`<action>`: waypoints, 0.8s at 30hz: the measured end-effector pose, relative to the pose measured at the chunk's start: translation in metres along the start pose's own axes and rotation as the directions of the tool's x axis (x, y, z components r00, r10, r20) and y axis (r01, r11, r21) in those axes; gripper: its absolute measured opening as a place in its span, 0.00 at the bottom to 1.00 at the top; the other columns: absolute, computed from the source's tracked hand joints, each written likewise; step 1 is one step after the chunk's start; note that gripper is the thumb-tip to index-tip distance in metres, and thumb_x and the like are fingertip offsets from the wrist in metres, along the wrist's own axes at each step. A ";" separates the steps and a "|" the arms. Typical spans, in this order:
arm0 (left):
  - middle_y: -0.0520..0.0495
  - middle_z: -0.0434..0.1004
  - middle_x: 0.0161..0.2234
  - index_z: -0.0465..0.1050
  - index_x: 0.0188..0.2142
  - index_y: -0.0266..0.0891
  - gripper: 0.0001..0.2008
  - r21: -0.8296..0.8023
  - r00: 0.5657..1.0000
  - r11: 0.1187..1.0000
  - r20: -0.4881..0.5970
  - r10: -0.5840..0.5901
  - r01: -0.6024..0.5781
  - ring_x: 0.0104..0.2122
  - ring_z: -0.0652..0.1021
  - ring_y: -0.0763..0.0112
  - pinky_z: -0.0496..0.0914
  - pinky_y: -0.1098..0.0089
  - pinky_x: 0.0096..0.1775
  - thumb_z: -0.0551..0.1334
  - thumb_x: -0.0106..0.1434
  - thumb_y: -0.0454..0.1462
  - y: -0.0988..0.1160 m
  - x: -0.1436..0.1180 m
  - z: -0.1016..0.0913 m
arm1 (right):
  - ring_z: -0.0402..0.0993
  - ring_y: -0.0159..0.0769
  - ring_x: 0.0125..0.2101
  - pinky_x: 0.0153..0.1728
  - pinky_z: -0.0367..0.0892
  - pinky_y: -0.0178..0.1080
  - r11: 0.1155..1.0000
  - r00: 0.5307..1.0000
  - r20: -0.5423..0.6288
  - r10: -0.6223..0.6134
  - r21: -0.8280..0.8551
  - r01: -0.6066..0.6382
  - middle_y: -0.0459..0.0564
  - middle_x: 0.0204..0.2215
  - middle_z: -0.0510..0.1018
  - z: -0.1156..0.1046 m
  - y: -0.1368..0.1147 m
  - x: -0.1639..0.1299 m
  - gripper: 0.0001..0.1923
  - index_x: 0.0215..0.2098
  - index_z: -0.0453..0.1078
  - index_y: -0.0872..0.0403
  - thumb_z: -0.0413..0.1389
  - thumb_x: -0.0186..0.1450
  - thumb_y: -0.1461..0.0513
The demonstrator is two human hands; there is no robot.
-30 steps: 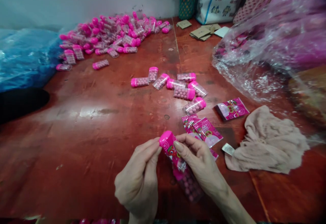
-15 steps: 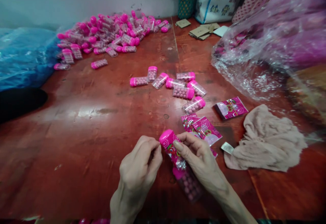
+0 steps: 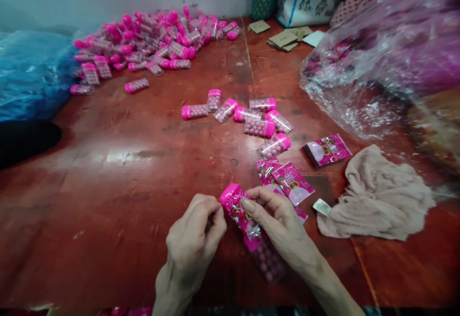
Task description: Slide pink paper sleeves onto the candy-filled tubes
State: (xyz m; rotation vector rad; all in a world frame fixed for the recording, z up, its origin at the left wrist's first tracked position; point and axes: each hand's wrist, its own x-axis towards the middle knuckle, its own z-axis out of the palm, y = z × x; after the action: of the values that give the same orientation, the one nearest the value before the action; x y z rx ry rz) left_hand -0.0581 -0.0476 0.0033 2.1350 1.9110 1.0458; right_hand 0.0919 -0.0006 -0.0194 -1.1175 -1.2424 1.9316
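Between thumb and fingers, my right hand [image 3: 282, 222] grips a pink-capped candy tube [image 3: 234, 202] with a printed pink sleeve around it. My left hand [image 3: 194, 239] is closed in a pinch against the edge of its cap; whatever lies between those fingertips is hidden. Below, an unsleeved candy tube [image 3: 268, 261] filled with pink balls shows beside my right palm, blurred; whether the hand holds it too is unclear. Several flat printed sleeves [image 3: 293, 181] lie just beyond my right fingers, and a bare candy tube [image 3: 273, 146] rests past them.
Several loose tubes [image 3: 257, 126] lie mid-table, with a large heap of tubes [image 3: 143, 42] against the wall. At right are a sleeve stack [image 3: 328, 150], a beige cloth [image 3: 377, 201] and a clear plastic bag [image 3: 359, 76]. A blue bag [image 3: 32, 76] sits left.
Both hands and the sleeved tube have shifted very slightly left in view. The grip looks the same, and the camera view has moved a little.
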 end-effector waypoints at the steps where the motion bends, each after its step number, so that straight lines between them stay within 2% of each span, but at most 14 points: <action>1: 0.52 0.70 0.24 0.67 0.30 0.38 0.07 0.013 1.000 1.000 -0.004 0.004 -0.004 0.23 0.73 0.78 0.69 0.79 0.27 0.58 0.56 0.26 0.000 0.000 0.000 | 0.63 0.27 0.23 0.23 0.59 0.29 1.000 1.000 0.005 -0.005 0.003 0.005 0.42 0.24 0.68 0.000 0.000 0.000 0.12 0.35 0.70 0.54 0.53 0.63 0.54; 6: 0.50 0.73 0.25 0.68 0.30 0.36 0.06 0.053 0.999 0.999 -0.040 0.012 -0.009 0.24 0.74 0.76 0.70 0.79 0.28 0.58 0.55 0.25 -0.001 -0.002 0.001 | 0.67 0.31 0.25 0.22 0.62 0.30 1.000 1.000 0.022 0.000 0.013 0.000 0.44 0.25 0.71 0.001 -0.002 -0.001 0.12 0.35 0.70 0.52 0.53 0.63 0.52; 12: 0.40 0.76 0.37 0.71 0.31 0.34 0.08 0.086 0.994 0.996 -0.104 0.046 -0.037 0.35 0.77 0.72 0.70 0.76 0.42 0.61 0.53 0.24 0.000 -0.001 0.000 | 0.69 0.29 0.28 0.27 0.64 0.31 1.000 0.996 0.093 0.010 0.012 -0.011 0.44 0.28 0.72 -0.001 -0.004 -0.002 0.12 0.36 0.68 0.53 0.50 0.65 0.54; 14: 0.42 0.77 0.35 0.71 0.31 0.34 0.07 0.086 0.995 0.995 -0.079 0.063 -0.056 0.34 0.77 0.73 0.70 0.77 0.41 0.61 0.53 0.24 0.001 0.000 0.000 | 0.70 0.31 0.32 0.32 0.65 0.32 0.999 0.994 0.107 -0.038 0.012 0.037 0.45 0.33 0.73 -0.001 -0.005 -0.002 0.11 0.41 0.68 0.52 0.53 0.63 0.55; 16: 0.42 0.77 0.34 0.71 0.32 0.33 0.06 0.089 0.996 0.994 -0.059 0.074 -0.068 0.34 0.77 0.74 0.70 0.78 0.40 0.61 0.54 0.25 0.002 0.000 -0.001 | 0.69 0.33 0.35 0.36 0.65 0.34 0.997 0.992 0.107 -0.067 -0.043 0.072 0.44 0.35 0.74 0.000 -0.008 -0.003 0.17 0.46 0.66 0.49 0.60 0.58 0.57; 18: 0.41 0.77 0.34 0.71 0.33 0.33 0.07 0.078 0.995 0.994 -0.056 0.080 -0.076 0.34 0.77 0.73 0.70 0.78 0.40 0.61 0.54 0.25 0.004 -0.003 -0.002 | 0.69 0.33 0.32 0.33 0.64 0.34 0.987 0.992 0.109 -0.061 -0.139 0.076 0.42 0.32 0.74 0.001 -0.009 -0.004 0.22 0.48 0.66 0.47 0.63 0.55 0.60; 21: 0.42 0.78 0.35 0.71 0.35 0.33 0.09 0.077 0.993 0.993 -0.066 0.096 -0.090 0.35 0.78 0.71 0.70 0.76 0.42 0.61 0.54 0.25 0.007 -0.009 -0.002 | 0.67 0.31 0.26 0.27 0.63 0.33 0.975 0.990 0.135 -0.044 -0.212 0.072 0.41 0.26 0.73 0.003 -0.011 -0.007 0.16 0.47 0.68 0.46 0.58 0.60 0.59; 24: 0.43 0.78 0.36 0.71 0.37 0.35 0.11 0.093 0.992 0.992 -0.083 0.099 -0.091 0.36 0.78 0.70 0.70 0.74 0.43 0.63 0.53 0.25 0.006 -0.013 -0.002 | 0.70 0.36 0.33 0.33 0.65 0.36 0.981 0.990 0.140 -0.034 -0.187 0.060 0.44 0.34 0.75 0.005 -0.011 -0.009 0.16 0.49 0.67 0.45 0.54 0.63 0.55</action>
State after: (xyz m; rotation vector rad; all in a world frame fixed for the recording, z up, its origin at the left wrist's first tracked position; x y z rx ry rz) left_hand -0.0537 -0.0614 0.0028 2.2853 1.9464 1.1086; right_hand 0.0925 -0.0061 -0.0054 -1.0521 -1.5415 1.9113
